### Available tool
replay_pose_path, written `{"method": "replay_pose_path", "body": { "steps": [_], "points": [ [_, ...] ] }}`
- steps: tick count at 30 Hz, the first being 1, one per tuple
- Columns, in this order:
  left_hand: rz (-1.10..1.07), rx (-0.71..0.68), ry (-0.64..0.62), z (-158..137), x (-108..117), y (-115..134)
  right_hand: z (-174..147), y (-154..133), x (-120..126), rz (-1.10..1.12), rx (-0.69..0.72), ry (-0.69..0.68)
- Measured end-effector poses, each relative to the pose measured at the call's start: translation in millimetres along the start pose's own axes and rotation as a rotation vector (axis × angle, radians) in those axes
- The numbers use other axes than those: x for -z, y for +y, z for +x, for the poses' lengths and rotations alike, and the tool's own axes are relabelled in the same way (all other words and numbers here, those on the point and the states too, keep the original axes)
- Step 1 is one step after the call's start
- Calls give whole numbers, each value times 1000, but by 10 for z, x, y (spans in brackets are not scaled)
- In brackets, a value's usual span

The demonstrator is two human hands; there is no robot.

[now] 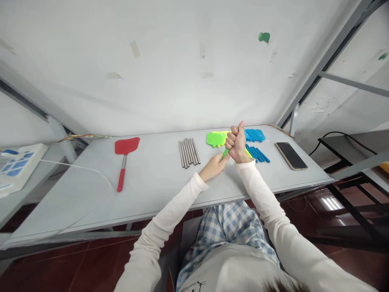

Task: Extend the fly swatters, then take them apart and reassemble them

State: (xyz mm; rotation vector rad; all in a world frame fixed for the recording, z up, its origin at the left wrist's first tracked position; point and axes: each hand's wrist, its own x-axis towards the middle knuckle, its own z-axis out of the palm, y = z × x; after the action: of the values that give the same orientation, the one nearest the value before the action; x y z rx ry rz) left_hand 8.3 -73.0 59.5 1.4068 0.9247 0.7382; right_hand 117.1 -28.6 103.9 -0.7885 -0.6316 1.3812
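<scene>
My left hand (215, 166) is closed around a slim green handle (225, 153), whose visible part slants between my two hands. Against its upper end sits my right hand (237, 142), a fist with the thumb pointing up; what the fingers wrap is hidden. Behind the hands lie flat swatter heads: green (215, 139), yellow (224, 133) and blue (255, 135). Several blue handles (258, 154) rest just right of my right wrist, with a yellow handle (248, 152) partly hidden by it. Left of my hands, several metal rods (189, 152) lie side by side.
A red fly swatter (127, 147) with a metal shaft lies on the grey table (152, 182) at the left. To the right is a smartphone (291, 155). A thin white cable (100, 172) crosses the table's left end. A wall stands behind, with metal frame posts on both sides.
</scene>
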Motion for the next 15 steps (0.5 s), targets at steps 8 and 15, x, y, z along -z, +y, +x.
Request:
{"method": "replay_pose_path", "body": {
  "steps": [8, 15],
  "points": [
    [-666, 280, -423, -365, 340, -184, 497, -602, 236, 73, 123, -30],
    [-734, 8, 176, -451, 602, -77, 642, 572, -81, -517, -265, -85]
  ]
}}
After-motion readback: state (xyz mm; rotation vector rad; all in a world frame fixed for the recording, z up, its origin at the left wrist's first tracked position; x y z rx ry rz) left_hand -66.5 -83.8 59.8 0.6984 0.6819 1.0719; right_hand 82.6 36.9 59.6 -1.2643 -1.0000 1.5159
